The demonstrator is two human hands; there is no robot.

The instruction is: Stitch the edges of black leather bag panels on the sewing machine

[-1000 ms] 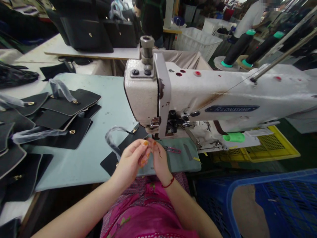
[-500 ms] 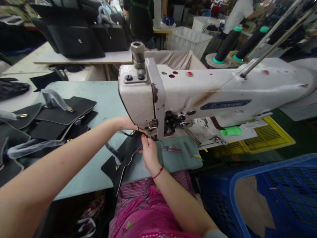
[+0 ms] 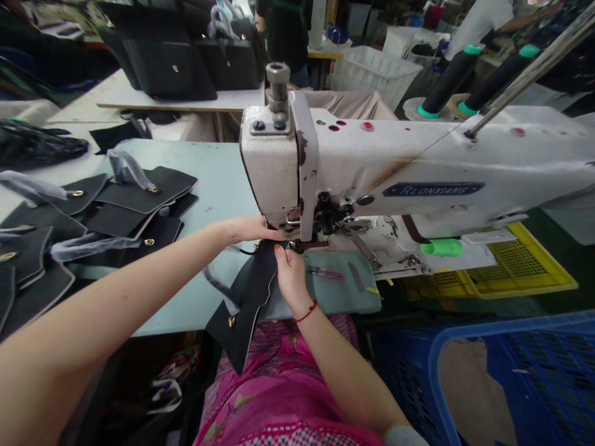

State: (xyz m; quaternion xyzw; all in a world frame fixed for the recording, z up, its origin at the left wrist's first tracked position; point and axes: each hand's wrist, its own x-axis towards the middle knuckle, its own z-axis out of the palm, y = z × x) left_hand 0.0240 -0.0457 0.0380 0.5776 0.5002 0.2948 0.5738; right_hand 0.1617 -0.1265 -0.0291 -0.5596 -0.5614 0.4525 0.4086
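Now left hand (image 3: 253, 228), right hand (image 3: 290, 275) hold black flap (image 3: 246, 303)

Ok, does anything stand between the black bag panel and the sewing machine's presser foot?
Nothing visible: the black panel reaches the presser foot, with the left hand and right hand at it. The pink-handled snips lie off to the right.

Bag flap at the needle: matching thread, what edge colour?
Cream, on the black bag flap; head view.
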